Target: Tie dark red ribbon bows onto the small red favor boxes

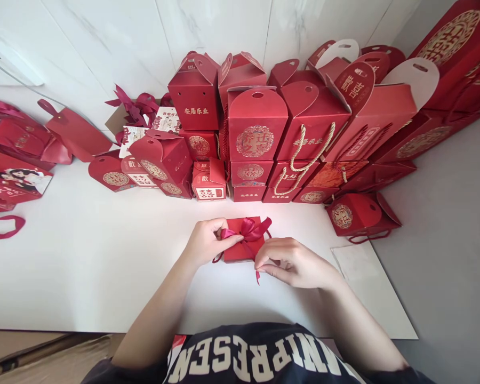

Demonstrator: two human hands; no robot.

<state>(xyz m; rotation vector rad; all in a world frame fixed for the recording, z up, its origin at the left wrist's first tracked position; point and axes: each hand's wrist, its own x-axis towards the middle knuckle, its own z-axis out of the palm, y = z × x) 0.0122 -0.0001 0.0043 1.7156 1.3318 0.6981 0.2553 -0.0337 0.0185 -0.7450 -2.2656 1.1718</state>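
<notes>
A small red gift box lies on the white table in front of me, with a dark pink satin ribbon bow across its top. My left hand is closed at the box's left side, its thumb and fingers pinching a loop of the bow. At the lower right corner, my right hand pinches a ribbon end between thumb and forefinger; the tip hangs below the fingers. Thin dark red cord shows at both sides of the box. The knot is partly covered by my left thumb.
Stacked red gift boxes line the wall behind. A single red box with a cord handle stands to the right, near a clear flat sheet. More red bags lie at the left. The table ends close to my body.
</notes>
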